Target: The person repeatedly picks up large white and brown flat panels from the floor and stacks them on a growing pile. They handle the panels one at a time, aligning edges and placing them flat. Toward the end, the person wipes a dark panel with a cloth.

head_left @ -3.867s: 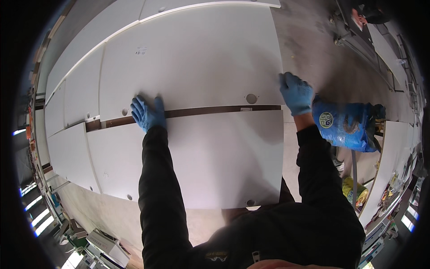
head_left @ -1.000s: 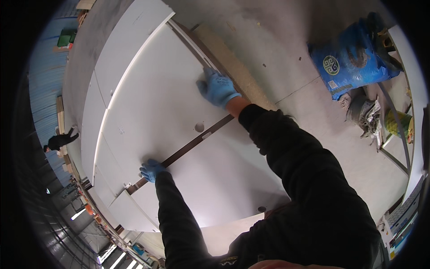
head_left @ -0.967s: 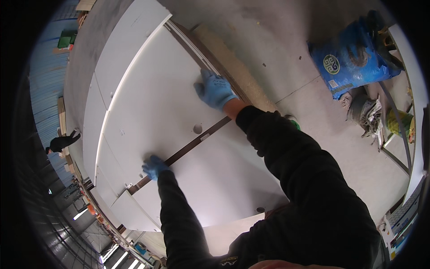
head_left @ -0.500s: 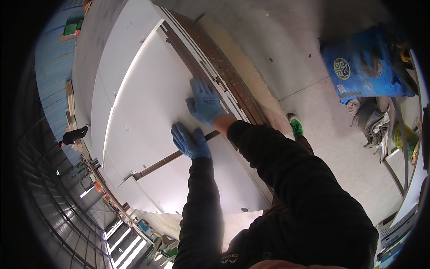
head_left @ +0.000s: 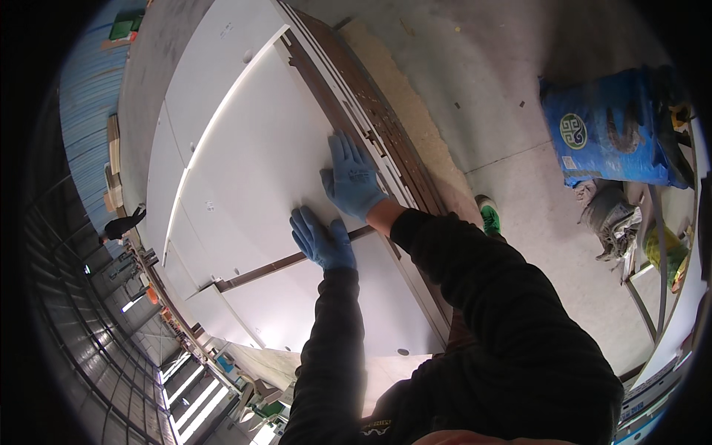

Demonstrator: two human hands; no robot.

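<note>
atop the board stack [head_left: 371, 96], on the far white panel [head_left: 256, 152], the left hand [head_left: 322, 239] has moved beside the right hand [head_left: 354, 178], apparently concentrating contact near one end; both lie flat, fingers extended, pinching nothing.

The left hand [head_left: 322, 241] and the right hand [head_left: 354, 182] cover parts of the white panel [head_left: 259, 148]. Its label [head_left: 210, 206] is too small to read. The lower edge cuts off the black jacket [head_left: 519, 356].

we've got grey concrete floor [head_left: 538, 215] with a seam [head_left: 508, 157] at right, blue ribbed wall [head_left: 89, 141] upper left, dark ribbed roof [head_left: 81, 319] far left, bright window-like strips [head_left: 199, 405] lower left.
</note>
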